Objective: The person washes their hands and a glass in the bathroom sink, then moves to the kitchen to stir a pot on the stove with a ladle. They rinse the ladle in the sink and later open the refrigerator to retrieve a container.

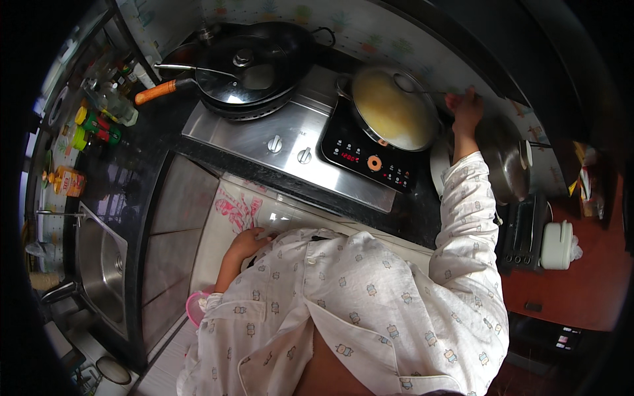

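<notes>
My right hand (464, 107) is closed on the thin handle of a metal ladle (407, 83), beyond the right rim of a metal pot. The ladle's round head lies at the far right part of the pot's opening. Yellowish, steamy contents fill the pot (391, 106), which stands on a black induction cooker (364, 161) with a lit red display. Low at my front, my left hand (248, 242) hangs near my shirt with its fingers apart and nothing seen in it.
A lidded wok (237, 79) with a wooden handle (156, 92) sits left on the steel gas stove (297, 133); a spatula rests on its lid. Bottles (111, 106) and a sink (101, 267) are farther left. At right stand a large steel pot (505, 158) and a black toaster oven (522, 232).
</notes>
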The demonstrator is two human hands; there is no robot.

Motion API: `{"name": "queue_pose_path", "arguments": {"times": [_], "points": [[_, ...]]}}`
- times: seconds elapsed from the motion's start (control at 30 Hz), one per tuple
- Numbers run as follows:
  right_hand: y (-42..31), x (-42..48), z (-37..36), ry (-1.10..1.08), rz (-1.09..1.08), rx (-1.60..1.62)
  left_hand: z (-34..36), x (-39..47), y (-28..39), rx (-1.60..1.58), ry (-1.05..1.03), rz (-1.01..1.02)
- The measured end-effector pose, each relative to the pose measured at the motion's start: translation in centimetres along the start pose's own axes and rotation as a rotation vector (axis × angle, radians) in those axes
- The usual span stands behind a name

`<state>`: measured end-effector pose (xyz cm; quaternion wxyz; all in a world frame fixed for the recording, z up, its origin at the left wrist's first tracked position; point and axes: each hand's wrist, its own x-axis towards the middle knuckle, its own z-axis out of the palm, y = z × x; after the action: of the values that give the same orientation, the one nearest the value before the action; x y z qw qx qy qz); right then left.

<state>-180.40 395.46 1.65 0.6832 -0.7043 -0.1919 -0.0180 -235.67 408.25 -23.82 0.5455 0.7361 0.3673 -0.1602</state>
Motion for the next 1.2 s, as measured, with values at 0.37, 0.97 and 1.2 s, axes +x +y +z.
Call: {"name": "queue_pose_path", "arguments": {"times": [0.37, 0.97, 1.2], "points": [[-2.8, -3.0, 5.6, -0.131, -0.080, -0.182, -0.1, -0.3, -0.9, 0.037, 0.072, 0.012], [-3.4, -11.5, 0.8, -0.267, -0.088, 0.014, 0.1, 0.3, 0.0, 0.046, -0.022, 0.009], [-3.6, -13.7, -4.9, -0.115, 0.059, 0.109, 0.3, -0.1, 1.4, 0.080, -0.066, 0.004]]}}
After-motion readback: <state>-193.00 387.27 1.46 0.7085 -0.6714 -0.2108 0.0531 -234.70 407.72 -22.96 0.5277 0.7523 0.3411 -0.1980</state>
